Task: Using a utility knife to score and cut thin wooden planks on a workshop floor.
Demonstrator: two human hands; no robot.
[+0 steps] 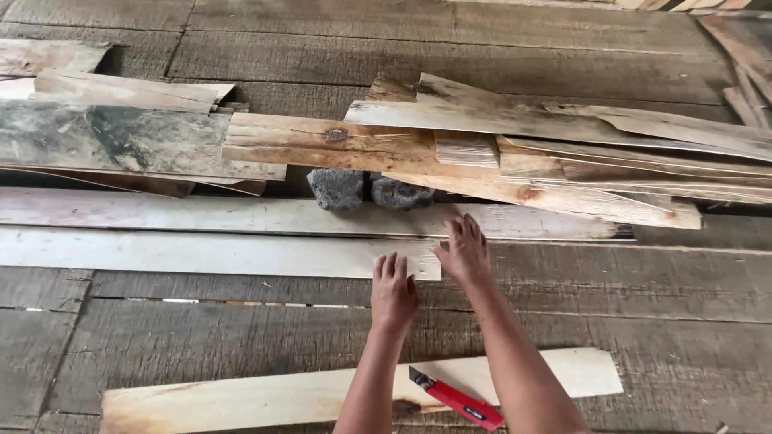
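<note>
Head view looks down on a rough plank floor [563, 281] with both your forearms reaching forward from the bottom edge. At far left lies a dark, stained board [121, 141], and below it two long pale slats run side by side across the floor. Your left hand [393, 291] lies flat, palm down, fingers straight and close together, with its fingertips resting on the right end of the nearer pale slat [217, 254]; it grips nothing. Just behind that, two grey stones [366, 190] sit tucked under the front edge of a loose heap of wood offcuts [515, 153]. Your right hand [463, 251] is stretched a little farther forward, palm down with fingers slightly spread, pressing where the slat's end meets the farther slat [265, 215]; it too is released, holding nothing. Near your right forearm, a red utility knife [456, 399] with its blade out rests on a short pale board [322, 394] closest to you.
</note>
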